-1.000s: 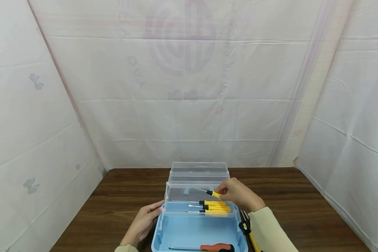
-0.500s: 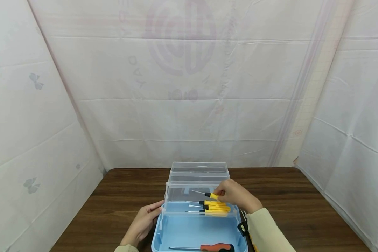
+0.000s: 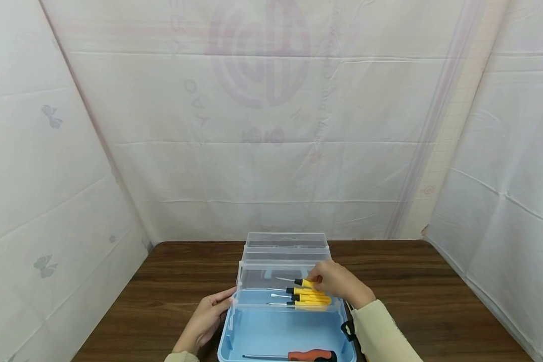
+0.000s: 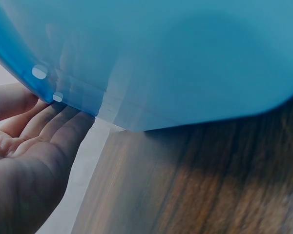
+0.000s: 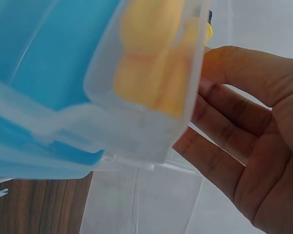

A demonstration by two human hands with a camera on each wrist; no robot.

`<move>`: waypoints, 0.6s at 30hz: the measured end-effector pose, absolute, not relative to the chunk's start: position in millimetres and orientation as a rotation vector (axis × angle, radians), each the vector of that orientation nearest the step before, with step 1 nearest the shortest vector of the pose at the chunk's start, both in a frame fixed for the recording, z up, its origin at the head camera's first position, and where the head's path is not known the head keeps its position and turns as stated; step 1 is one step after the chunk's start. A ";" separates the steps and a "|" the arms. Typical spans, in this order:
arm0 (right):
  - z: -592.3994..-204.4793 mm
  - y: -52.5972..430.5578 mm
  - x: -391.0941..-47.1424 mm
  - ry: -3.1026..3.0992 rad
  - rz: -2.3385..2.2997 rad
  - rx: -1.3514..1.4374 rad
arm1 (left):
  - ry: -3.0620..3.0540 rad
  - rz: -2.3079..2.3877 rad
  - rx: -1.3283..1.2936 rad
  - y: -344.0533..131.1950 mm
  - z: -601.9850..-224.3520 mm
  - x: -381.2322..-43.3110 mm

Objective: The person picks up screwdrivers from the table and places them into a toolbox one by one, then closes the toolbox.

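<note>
Right hand [image 3: 339, 282] over the back of the box [image 3: 285, 332], thumb and fingers pinching a yellow screwdriver [image 3: 305, 283] by its handle, shaft pointing left, probably to match the other drivers [image 3: 312, 298] lying in the clear tray [image 3: 253, 308] across the box's rear. And the left hand [image 3: 203, 319], fingers fairly straight, rests against the box's left side, presumably steadying it. Inside the box's front lies the red screwdriver [image 3: 313, 355], perhaps there because it's bigger.
</note>
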State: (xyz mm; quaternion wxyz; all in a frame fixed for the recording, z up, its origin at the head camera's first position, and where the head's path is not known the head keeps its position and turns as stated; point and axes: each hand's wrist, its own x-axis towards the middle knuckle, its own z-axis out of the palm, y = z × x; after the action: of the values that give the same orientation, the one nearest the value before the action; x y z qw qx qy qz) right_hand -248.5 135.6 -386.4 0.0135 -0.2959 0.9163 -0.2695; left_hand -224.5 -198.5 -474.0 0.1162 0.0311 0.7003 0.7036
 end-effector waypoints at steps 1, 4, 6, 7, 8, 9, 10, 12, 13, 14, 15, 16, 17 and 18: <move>-386.4 135.3 -248.3 2.859 -0.831 -0.923 | 2.052 2.060 0.091 -198.5 -474.0 -224.5; -386.3 134.4 -247.8 2.867 -0.817 -0.931 | 2.052 2.062 0.091 -198.6 -473.8 -224.2; -386.5 133.9 -247.7 2.871 -0.815 -0.927 | 2.050 2.064 0.089 -198.6 -473.6 -224.1; -386.8 133.7 -247.8 2.874 -0.813 -0.920 | 2.049 2.064 0.088 -198.5 -473.5 -224.1; -387.1 133.6 -247.9 2.876 -0.810 -0.914 | 2.049 2.064 0.088 -198.5 -473.5 -224.1; -387.4 133.5 -247.9 2.878 -0.805 -0.908 | 2.050 2.064 0.087 -198.4 -473.5 -224.1; -388.0 133.5 -247.9 2.883 -0.799 -0.906 | 2.050 2.063 0.086 -198.4 -473.6 -224.2; -389.7 133.6 -248.4 2.894 -0.785 -0.913 | 2.052 2.060 0.086 -198.4 -473.6 -224.3; -390.6 133.5 -248.6 2.899 -0.779 -0.921 | 2.051 2.059 0.087 -198.5 -473.7 -224.3; -391.1 133.5 -248.6 2.903 -0.775 -0.929 | 2.051 2.058 0.086 -198.6 -473.7 -224.3; -391.5 133.3 -248.4 2.907 -0.772 -0.937 | 2.052 2.058 0.086 -198.6 -473.7 -224.3; -392.0 133.2 -248.3 2.911 -0.770 -0.945 | 2.052 2.057 0.086 -198.6 -473.7 -224.3; -392.2 132.9 -248.2 2.912 -0.771 -0.949 | 2.053 2.057 0.086 -198.7 -473.7 -224.3; -392.3 132.6 -248.0 2.914 -0.773 -0.951 | 2.054 2.057 0.086 -198.7 -473.7 -224.3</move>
State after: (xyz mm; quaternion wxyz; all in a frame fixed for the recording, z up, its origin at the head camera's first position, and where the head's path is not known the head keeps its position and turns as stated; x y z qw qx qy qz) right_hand -248.0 132.6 -392.3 -0.0096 -0.3007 0.9218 -0.2446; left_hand -224.3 -198.7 -473.7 0.1167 0.0294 0.7015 0.7025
